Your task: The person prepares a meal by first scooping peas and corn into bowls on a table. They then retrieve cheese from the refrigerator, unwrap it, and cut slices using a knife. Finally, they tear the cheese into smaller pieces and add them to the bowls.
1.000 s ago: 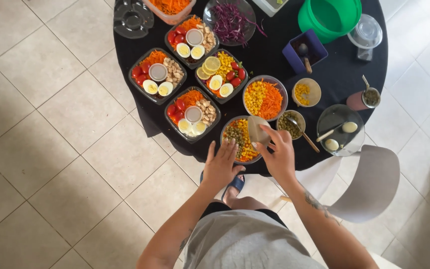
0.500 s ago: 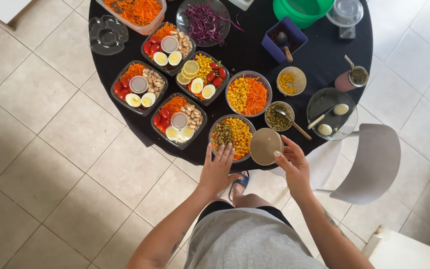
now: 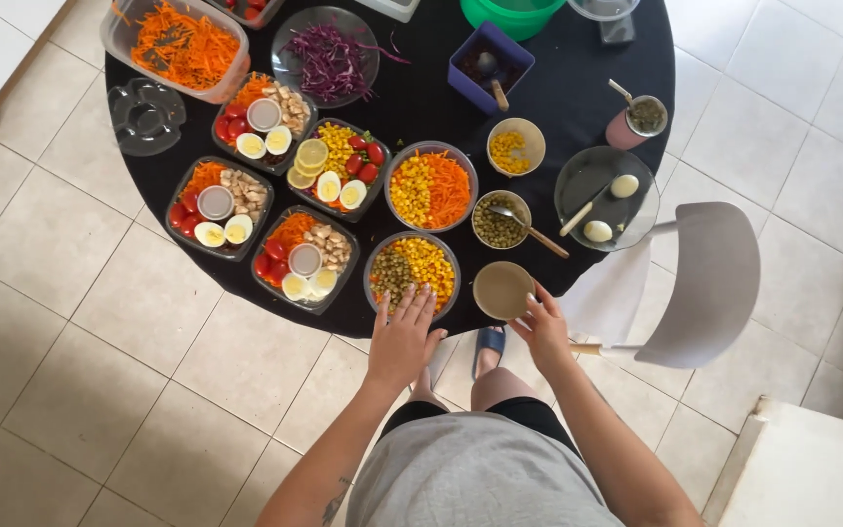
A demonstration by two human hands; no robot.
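Salad prep, approx halfway
4 trays [image 3: 306, 262] were full; left hand [image 3: 402, 337] lay fingers-spread on near-edge bowl [image 3: 412, 273], right hand [image 3: 543, 327] pinched emptied cup [image 3: 503, 290].

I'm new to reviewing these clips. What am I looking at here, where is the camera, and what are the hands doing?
There is no machine: a person wears a camera on the head, looking straight down at their own arms and a round black table. On it stand trays of egg, tomato and carrot, round bowls, a tub of grated carrot and a plate of purple cabbage. The left hand rests on the rim of a bowl of corn and lentils. The right hand holds a small empty tan bowl at the table's edge.
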